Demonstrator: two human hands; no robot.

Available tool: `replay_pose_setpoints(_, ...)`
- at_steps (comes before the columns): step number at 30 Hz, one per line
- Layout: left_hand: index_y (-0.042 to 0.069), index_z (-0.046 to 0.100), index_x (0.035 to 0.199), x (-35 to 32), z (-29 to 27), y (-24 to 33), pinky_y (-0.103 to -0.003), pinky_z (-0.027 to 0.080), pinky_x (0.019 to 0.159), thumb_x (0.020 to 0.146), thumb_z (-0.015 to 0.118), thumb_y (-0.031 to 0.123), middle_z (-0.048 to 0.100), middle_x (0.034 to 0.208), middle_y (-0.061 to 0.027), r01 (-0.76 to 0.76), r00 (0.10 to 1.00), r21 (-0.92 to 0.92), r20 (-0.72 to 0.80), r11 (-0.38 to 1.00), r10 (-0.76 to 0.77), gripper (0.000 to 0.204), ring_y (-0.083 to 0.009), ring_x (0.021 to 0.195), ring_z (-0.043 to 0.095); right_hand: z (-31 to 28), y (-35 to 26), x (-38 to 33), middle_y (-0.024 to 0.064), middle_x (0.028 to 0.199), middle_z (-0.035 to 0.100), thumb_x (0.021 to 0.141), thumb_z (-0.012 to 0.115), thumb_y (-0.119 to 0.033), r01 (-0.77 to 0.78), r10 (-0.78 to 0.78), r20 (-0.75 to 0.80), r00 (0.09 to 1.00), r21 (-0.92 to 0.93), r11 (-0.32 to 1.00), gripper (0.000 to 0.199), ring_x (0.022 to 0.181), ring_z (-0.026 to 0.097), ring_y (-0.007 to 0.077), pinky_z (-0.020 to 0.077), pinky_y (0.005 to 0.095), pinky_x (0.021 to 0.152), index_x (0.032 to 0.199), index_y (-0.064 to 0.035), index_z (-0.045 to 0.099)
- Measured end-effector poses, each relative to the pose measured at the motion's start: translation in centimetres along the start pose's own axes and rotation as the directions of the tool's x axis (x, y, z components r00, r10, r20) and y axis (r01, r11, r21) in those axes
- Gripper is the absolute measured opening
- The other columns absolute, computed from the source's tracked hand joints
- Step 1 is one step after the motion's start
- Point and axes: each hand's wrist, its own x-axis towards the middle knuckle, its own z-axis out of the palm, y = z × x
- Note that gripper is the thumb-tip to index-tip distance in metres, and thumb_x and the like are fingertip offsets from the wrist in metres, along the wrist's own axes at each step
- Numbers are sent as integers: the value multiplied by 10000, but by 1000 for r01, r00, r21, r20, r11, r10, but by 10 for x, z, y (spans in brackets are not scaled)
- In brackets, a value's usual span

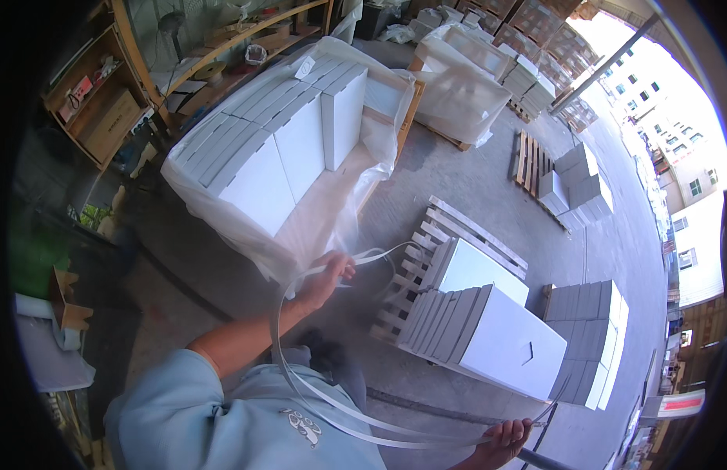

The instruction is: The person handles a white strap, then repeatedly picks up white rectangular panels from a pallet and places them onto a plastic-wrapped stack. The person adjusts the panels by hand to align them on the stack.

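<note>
Flat grey-white blocks stand on edge in crinkled clear plastic wrap at the left. My left hand is closed around a thin, glossy white strap, just beside the wrap. The strap loops down across my pale blue sweatshirt to my right hand, fingers curled around it, below smooth blocks on a slatted wooden pallet.

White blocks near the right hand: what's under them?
A pale wooden pallet lies under the white blocks; its slats show at the far and left edges. The part beneath the stack is covered, so nothing there can be seen.
</note>
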Motion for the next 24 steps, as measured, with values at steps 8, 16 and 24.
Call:
replay_pose_setpoints(8,-10,608,943,32,13,-54,-275,516,722,994,499,232,636,858,-67,164,971,68,-185,984,-149,271,-133,773,623,111,-2,132,9,720,424,1034,401,-150,-327,20,488,872,553,767,206,504,306,67,246,212,392,1099,20,499)
replay_pose_setpoints(16,-8,592,940,81,64,-81,-295,544,741,992,493,247,632,945,-91,204,942,-117,-247,972,-228,278,-164,792,642,203,8,253,2,727,408,1048,373,-169,-509,38,688,725,497,703,221,519,307,69,252,220,405,1081,10,497)
replay_pose_setpoints(24,54,502,730,175,96,-41,-341,536,799,1012,441,298,616,984,-119,124,949,-346,-232,930,-213,377,-185,849,627,324,12,344,-4,711,414,1045,378,-180,-541,-21,814,580,404,738,245,511,311,67,250,225,410,1062,14,526)
